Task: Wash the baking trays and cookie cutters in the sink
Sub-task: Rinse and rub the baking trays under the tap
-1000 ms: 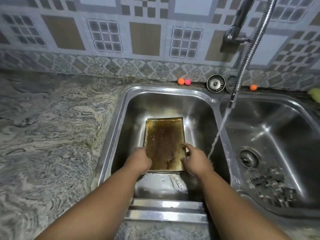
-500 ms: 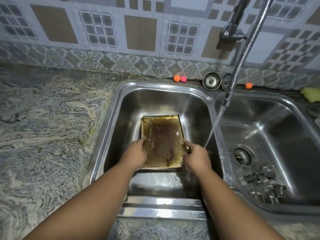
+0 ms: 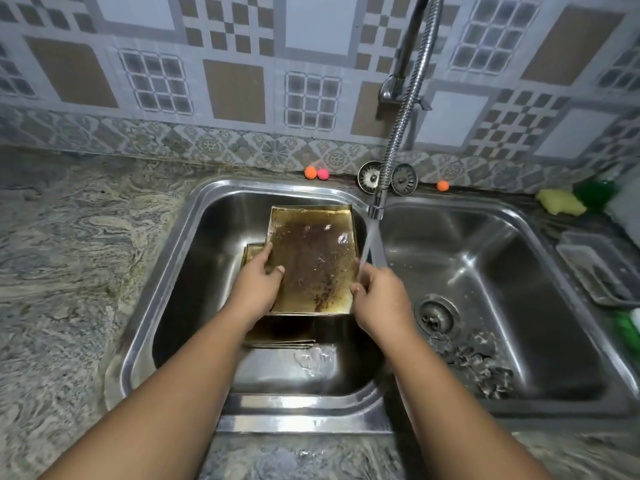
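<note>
Rinsing looks to be the step in hand. The left hand (image 3: 258,289) and right hand (image 3: 377,296) each grip a side edge of the stained baking tray (image 3: 311,258), holding it above the stacked trays (image 3: 277,336) in the left basin (image 3: 204,271). Next it probably needs shifting right, under the water stream (image 3: 372,244).

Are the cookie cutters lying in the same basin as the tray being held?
No, the cookie cutters lie in the right basin, while the baking tray is in the left basin.
</note>
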